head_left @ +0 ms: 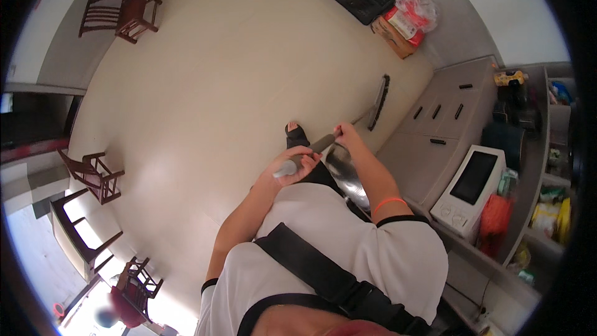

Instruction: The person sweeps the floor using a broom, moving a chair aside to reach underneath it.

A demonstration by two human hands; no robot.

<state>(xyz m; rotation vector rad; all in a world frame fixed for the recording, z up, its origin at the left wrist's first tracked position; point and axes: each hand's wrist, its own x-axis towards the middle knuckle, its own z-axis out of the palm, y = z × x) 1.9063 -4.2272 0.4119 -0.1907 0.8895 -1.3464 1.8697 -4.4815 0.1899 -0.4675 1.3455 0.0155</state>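
Head view | left hand: fingers curled round broom handle | right hand: fingers clasping it farther forward

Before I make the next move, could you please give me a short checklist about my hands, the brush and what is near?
1. Left hand closed around the grey handle, near its end: ok.
2. Right hand closed on the same handle, closer to the brush head: ok.
3. Bristles touching the floor: cannot tell from above.
4. Brush head apart from the grey cabinet: ok, floor shows between them.
5. Black sandal apart from the brush head: ok.
6. Right forearm not touching the shiny metal object: cannot tell, they overlap in view.
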